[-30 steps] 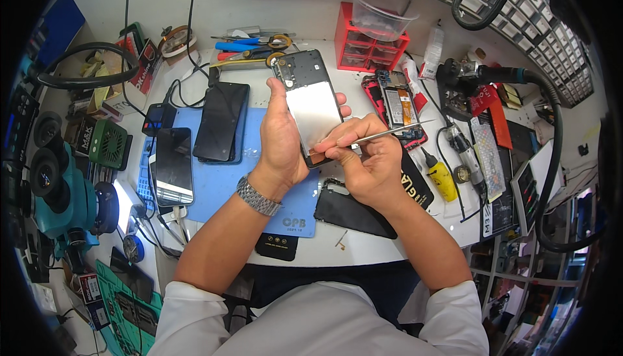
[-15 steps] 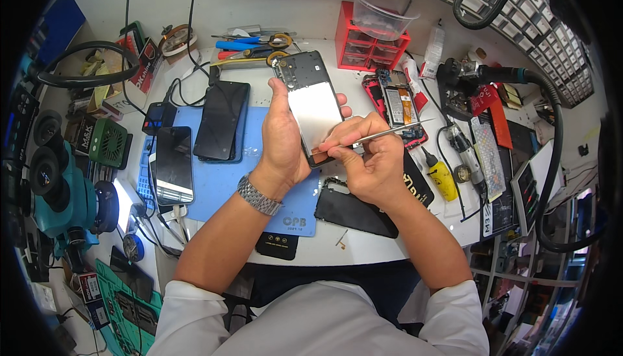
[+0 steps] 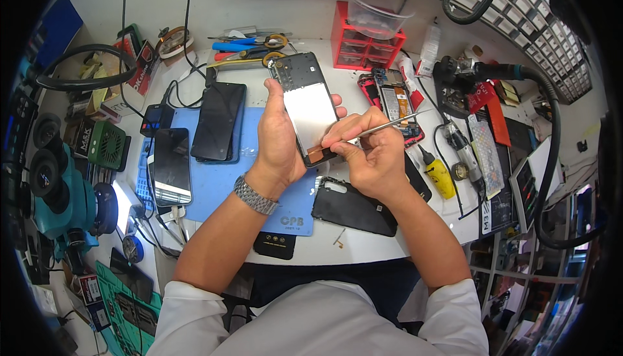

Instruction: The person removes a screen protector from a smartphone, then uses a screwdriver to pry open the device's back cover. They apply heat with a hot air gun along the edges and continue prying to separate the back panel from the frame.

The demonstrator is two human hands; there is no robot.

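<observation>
My left hand (image 3: 278,139) is wrapped round an opened phone (image 3: 311,111), its thumb along the left edge and fingertips showing past the right edge. The phone has a dark upper frame, a bright silvery middle and a copper-coloured piece (image 3: 316,155) near its lower end. My right hand (image 3: 371,155) pinches a slim metal tool (image 3: 391,123) with a pointed free end aimed up and right. Its working end is hidden by my fingers at the phone's lower right corner. A dark phone back cover (image 3: 354,205) lies on the table below my right hand.
A blue mat (image 3: 214,184) bears dark phones (image 3: 219,122) at left. A teal microscope (image 3: 61,190) stands at far left. To the right lie a red-framed disassembled phone (image 3: 394,100), a yellow bottle (image 3: 439,173) and cables. A red drawer box (image 3: 368,41) stands behind.
The view has shifted slightly. My right fingers sit a little higher at the phone's lower end, and more of the copper-coloured piece shows. Both hands keep their hold.
</observation>
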